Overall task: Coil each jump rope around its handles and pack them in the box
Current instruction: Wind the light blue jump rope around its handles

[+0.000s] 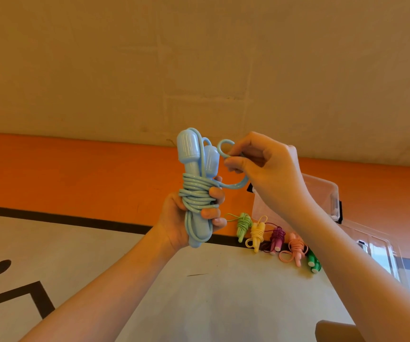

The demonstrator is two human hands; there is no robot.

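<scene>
The left hand (pixel 186 218) grips the blue jump rope (pixel 196 191) in mid-air, long axis near vertical, handle caps pointing up, fingers (pixel 215 193) curled around the coils. The right hand (pixel 265 166) pinches the rope's free loop (pixel 223 148) beside the caps.

One head-worn view only, so nothing is shared with a second; it looks forward and slightly down from above the forearms, which enter from six o'clock; it sits close to the hands at centre frame; the floor (pixel 211 292) fills the lower half, the wall (pixel 199 58) runs across twelve o'clock.
</scene>
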